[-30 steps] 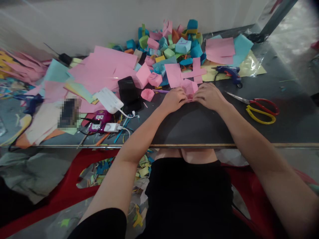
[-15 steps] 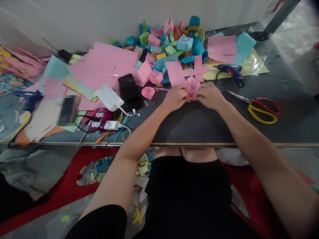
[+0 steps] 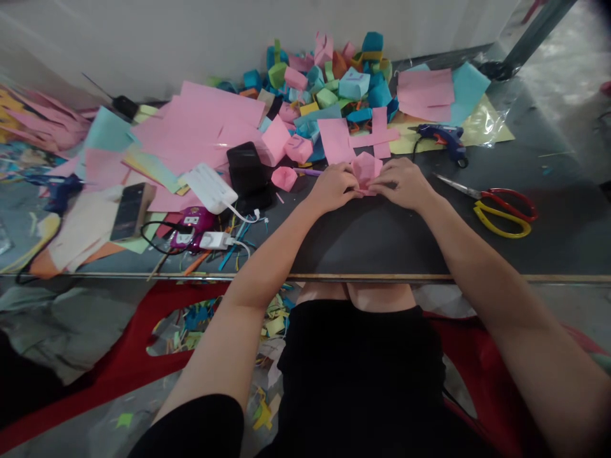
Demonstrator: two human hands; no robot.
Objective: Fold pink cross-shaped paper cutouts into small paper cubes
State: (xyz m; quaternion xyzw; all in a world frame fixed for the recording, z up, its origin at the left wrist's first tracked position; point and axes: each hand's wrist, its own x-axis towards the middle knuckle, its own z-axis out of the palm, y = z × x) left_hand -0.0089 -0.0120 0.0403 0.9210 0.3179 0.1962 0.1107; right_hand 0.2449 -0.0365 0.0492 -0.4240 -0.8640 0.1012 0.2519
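Note:
Between my two hands stands a folded piece of pink paper (image 3: 366,166), its sides raised like a small open box. My left hand (image 3: 338,186) pinches its left lower edge, fingers bent. On the other side my right hand (image 3: 401,183) grips the right lower edge with thumb and fingers. My fingers partly cover the fold near the tabletop. A small pink paper cup shape (image 3: 284,179) and a purple pen (image 3: 308,172) lie left of my left hand. Just behind the folded paper are a pink sheet (image 3: 337,140) and a pink cross-shaped cutout (image 3: 377,135).
Scissors (image 3: 501,207) with red and yellow handles and a blue glue gun (image 3: 443,137) lie right. Folded paper boxes (image 3: 354,84) are heaped at the back. Leftward are pink sheets (image 3: 210,114), a black phone (image 3: 245,168), a white power bank (image 3: 210,186) and a purple power strip (image 3: 195,222).
The raised pink paper sits slightly lower and looks more opened out toward me. Both hands keep their hold, with only small finger shifts.

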